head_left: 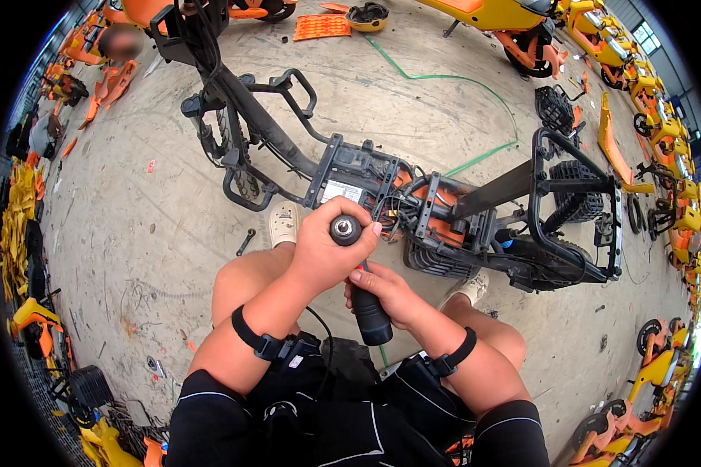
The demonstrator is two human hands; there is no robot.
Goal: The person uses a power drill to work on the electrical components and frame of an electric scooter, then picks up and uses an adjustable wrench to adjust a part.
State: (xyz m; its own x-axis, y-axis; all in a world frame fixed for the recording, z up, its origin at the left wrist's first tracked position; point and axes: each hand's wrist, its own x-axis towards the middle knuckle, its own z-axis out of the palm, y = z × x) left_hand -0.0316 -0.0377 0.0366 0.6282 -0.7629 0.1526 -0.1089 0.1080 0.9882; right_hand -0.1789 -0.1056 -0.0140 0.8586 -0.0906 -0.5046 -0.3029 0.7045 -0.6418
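Left hand (319,253) wrapped tight around the round rear end of a black power driver (360,280); right hand (385,294) closed around its handle, just at 5 o'clock of the left. Driver sits centre frame, nose aimed toward 1 o'clock at the stripped black scooter frame (413,206) lying on the concrete floor (132,233). A loose wrench (245,242) lies at 9 o'clock of the hands.

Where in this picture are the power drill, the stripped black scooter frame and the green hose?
power drill (368,307), head view, on its black handle.
stripped black scooter frame (494,189), head view, on the slanted seat bar.
green hose (444,76), head view, on its curve across the concrete floor.
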